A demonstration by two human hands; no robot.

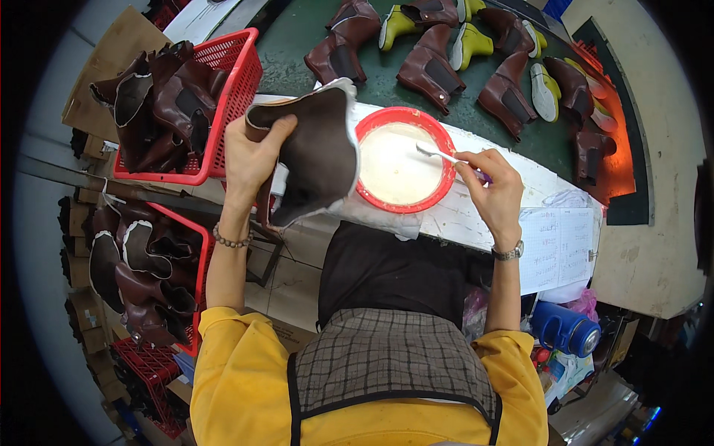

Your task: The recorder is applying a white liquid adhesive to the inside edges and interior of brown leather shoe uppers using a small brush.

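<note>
My left hand (253,152) grips a dark brown leather boot upper (316,149) by one side, thumb on its inner face. A whitish band runs along the upper's edge. Closed around the handle of a slim white brush (435,154), my right hand (492,182) holds its head over a red bowl (444,134). Cream-white liquid (390,163) fills much of the bowl, which stands on a white-topped table (476,215), just right of the upper.
Red baskets heaped with brown boot uppers (175,97) stand at left. Beyond the bowl, several brown boot uppers (431,67) and yellow-green lasts (545,93) lie on a dark green surface (282,56). An orange glow lights the far right. Nearby are written sheets (554,245) and a blue flask (565,329).
</note>
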